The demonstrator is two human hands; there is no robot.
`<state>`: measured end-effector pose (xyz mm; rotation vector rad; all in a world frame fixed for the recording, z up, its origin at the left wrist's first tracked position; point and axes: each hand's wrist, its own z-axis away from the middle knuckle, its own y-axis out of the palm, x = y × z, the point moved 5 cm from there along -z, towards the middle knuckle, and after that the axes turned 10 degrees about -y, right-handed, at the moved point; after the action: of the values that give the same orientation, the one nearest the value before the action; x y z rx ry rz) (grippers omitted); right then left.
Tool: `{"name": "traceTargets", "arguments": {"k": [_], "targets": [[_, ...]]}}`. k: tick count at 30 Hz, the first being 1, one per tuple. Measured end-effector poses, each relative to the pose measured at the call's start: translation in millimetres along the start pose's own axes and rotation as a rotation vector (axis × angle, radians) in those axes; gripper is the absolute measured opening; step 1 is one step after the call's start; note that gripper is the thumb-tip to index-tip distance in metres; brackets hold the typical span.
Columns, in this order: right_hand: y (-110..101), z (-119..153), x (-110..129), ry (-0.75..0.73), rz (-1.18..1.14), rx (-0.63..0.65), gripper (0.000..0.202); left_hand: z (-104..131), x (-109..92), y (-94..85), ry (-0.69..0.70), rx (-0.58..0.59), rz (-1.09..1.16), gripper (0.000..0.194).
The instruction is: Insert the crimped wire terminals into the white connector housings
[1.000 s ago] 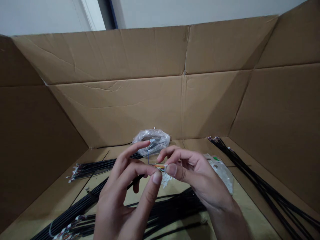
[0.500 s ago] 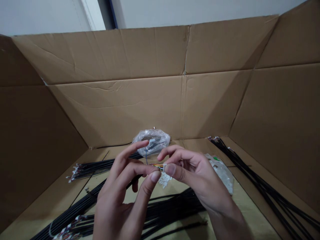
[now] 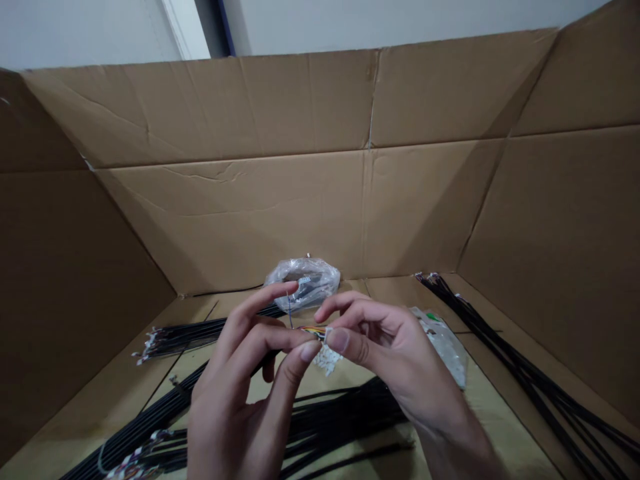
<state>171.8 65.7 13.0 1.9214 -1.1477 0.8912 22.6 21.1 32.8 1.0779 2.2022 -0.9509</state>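
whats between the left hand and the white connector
Thin coloured wires span the gap from the left hand to the white connector in the head view.

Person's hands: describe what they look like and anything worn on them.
Left hand and right hand are both ungloved, with no rings on the visible fingers. The thumbnails look short and plain. The right wrist bears no watch or band, and no sleeve shows.

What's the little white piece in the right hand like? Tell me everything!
The white piece looks like plastic, small and pale. The right hand pinches it, hiding most of it; the visible edge stands roughly upright. Thin wires, some yellow and orange, run to it from the left hand. Whether they're fully in, I can't tell.
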Motion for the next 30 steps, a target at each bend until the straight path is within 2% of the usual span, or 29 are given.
{"name": "traceTargets", "arguments": {"k": [10,14,21,26,30], "targets": [[7,1,-9,0.115,-0.174,-0.03,0.019,2,-3,-0.7,0.004,-0.074,0.049,0.02],[6,1,-13,0.144,-0.231,-0.05,0.02,0,-5,-1.8,0.022,-0.068,0.019,0.02],[6,2,-14,0.158,-0.262,-0.036,0.018,1,-5,-3.4,0.059,-0.023,0.024,0.019],[6,0,-13,0.153,-0.272,-0.013,0.017,2,-4,-2.7,0.034,-0.021,0.003,0.018],[5,-1,-13,0.131,-0.287,-0.006,0.015,3,-7,-4.5,0.079,-0.032,-0.043,0.02]]}}
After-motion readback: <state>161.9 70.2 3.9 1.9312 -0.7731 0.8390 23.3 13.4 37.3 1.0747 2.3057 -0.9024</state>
